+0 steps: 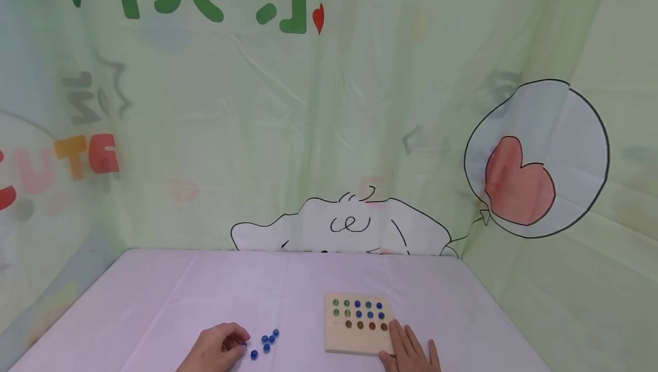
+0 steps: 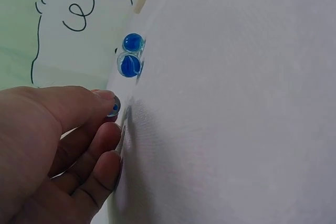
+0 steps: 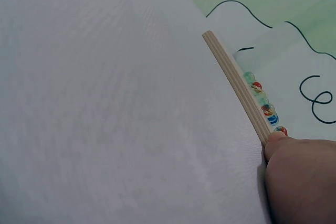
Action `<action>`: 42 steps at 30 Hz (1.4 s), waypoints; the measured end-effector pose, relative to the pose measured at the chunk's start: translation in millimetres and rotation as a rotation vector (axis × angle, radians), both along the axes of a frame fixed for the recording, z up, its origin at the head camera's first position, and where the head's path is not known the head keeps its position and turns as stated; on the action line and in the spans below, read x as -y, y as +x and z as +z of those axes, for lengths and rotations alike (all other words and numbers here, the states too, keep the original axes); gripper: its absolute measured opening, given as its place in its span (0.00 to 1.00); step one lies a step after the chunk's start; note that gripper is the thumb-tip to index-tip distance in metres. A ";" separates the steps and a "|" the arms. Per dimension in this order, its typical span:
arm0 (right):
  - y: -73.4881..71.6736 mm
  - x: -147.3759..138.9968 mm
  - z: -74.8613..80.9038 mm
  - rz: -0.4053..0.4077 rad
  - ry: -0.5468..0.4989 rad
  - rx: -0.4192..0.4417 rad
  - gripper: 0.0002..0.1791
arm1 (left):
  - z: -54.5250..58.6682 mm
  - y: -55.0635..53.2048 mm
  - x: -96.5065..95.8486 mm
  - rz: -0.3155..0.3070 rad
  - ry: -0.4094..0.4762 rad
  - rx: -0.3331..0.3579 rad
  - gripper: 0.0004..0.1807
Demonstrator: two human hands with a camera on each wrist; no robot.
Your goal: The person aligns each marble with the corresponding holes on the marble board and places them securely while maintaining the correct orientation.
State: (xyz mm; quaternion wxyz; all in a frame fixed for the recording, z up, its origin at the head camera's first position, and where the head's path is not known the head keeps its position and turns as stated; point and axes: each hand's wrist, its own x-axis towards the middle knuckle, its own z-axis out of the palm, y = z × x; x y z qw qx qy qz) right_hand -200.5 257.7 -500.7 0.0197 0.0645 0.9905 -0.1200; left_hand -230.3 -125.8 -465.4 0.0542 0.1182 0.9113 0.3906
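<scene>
I'm pinching a blue marble (image 2: 114, 107) in my left hand (image 1: 216, 347), left of the wooden board (image 1: 354, 342) — soft fingertips should stop it slipping. My right hand (image 1: 408, 352) is touching the board's right side, fingers spread — light holding should steady it.

Bare left hand (image 1: 215, 350), bare right hand (image 1: 408, 351), round-tipped fingers (image 2: 106, 172)

Printed cloth hangings (image 1: 360, 109) on three sides of a covered table (image 1: 216, 292) suggest a curtained-off booth.
</scene>
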 end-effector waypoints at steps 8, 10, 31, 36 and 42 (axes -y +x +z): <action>-1.7 0.1 -2.0 0.005 0.000 0.004 0.65 | -0.4 -3.9 -1.6 0.014 0.027 0.006 0.07; -1.7 0.0 -1.5 0.002 0.001 0.007 0.65 | -0.2 -4.8 -1.9 0.013 0.036 0.013 0.07; -0.2 0.5 0.0 -0.004 0.032 -0.015 0.66 | 7.9 -9.0 -19.4 0.017 0.104 0.023 0.08; -0.1 0.1 -0.7 -0.001 0.027 -0.014 0.66 | 11.6 -10.4 -26.5 -0.001 0.124 0.018 0.08; 0.6 0.4 -0.7 0.000 0.024 -0.023 0.66 | 15.4 -12.6 -35.0 -0.032 0.137 0.017 0.08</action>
